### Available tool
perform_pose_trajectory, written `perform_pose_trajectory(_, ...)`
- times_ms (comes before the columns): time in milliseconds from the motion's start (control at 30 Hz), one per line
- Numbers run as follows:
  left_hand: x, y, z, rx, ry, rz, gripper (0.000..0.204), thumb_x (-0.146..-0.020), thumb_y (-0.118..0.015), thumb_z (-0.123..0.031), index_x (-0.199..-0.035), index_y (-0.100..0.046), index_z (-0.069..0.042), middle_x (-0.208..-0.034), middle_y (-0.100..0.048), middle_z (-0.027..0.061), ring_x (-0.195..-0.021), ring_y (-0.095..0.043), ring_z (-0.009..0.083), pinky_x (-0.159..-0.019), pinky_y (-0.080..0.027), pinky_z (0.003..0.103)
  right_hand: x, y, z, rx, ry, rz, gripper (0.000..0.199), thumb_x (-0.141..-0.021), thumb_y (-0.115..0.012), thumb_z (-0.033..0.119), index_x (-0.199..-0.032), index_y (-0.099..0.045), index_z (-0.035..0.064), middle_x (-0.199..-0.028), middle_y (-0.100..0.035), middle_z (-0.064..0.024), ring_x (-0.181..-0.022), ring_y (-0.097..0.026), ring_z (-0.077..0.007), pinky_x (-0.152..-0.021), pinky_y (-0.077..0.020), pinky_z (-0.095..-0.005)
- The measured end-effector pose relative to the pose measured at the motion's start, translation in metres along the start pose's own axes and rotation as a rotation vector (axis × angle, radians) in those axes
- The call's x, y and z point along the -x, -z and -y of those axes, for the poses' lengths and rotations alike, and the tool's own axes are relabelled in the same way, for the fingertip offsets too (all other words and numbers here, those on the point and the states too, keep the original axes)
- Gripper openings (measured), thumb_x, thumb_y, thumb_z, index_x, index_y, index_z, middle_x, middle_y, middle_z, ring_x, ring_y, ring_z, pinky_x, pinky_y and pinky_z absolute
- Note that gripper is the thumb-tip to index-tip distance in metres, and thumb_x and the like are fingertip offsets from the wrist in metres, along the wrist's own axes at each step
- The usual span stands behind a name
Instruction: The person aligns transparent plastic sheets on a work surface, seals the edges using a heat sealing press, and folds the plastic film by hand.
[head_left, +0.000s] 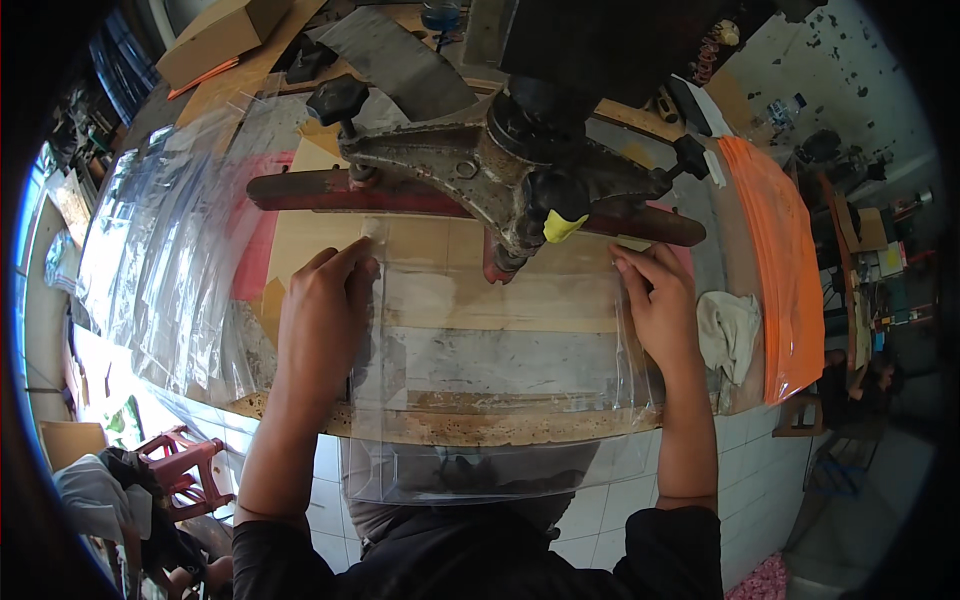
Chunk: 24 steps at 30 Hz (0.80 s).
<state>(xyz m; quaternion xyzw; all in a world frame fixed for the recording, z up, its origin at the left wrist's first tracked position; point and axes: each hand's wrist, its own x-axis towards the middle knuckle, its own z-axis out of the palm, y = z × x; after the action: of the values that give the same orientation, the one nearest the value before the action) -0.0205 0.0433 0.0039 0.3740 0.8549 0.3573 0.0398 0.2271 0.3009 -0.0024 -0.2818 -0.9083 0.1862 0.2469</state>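
Observation:
A clear plastic sheet lies across the worktable, its front part hanging over the near edge before my body. My left hand pinches its left edge between thumb and fingers. On the opposite edge, my right hand has thumb and forefinger closed on the same sheet. Just beyond both hands is a heavy press head with a long red bar across it. Tan board shows through the plastic below the bar, and the sheet's far edge is hard to make out.
Loose clear plastic pieces are heaped on the left. Orange sheets are stacked at the right, with a white cloth near my right hand. A cardboard box stands far left; a red stool is on the floor.

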Motion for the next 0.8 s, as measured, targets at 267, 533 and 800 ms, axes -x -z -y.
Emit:
perform_pose_trajectory(267,-0.001,0.002,0.001,-0.003,0.045,0.028,0.026,-0.101,-0.061,-0.014,-0.12,-0.071,0.0,-0.098,-0.071,0.0227,-0.087,-0.07,0.0421,-0.078,-0.054,0.047,-0.001,0.0,0.008,-0.002,-0.049,0.016,0.023,-0.1,-0.065,0.01,-0.12,-0.076,0.006,-0.091,-0.064,-0.013,-0.077,-0.065,-0.028,-0.07,-0.05,-0.0372)
perform_pose_trajectory(533,0.001,0.002,0.0,-0.335,-0.183,-0.072,0.022,-0.09,-0.068,-0.014,-0.109,-0.074,-0.006,-0.094,-0.062,0.012,-0.091,-0.066,0.0322,-0.076,-0.051,0.044,0.001,-0.001,0.009,0.053,0.015,-0.006,0.024,-0.099,-0.065,0.008,-0.121,-0.075,0.0059,-0.093,-0.062,-0.0129,-0.08,-0.063,-0.0276,-0.074,-0.0498,-0.0377)
perform_pose_trajectory(800,0.003,-0.004,0.012,-0.613,-0.407,-0.07,0.025,-0.087,-0.065,-0.012,-0.108,-0.075,-0.003,-0.134,-0.067,0.0041,-0.12,-0.061,0.0226,-0.101,-0.043,0.041,0.001,0.0,0.013,0.05,-0.096,0.073,0.024,-0.101,-0.063,0.007,-0.122,-0.075,0.0046,-0.106,-0.067,-0.0113,-0.099,-0.063,-0.0264,-0.085,-0.0517,-0.0353)
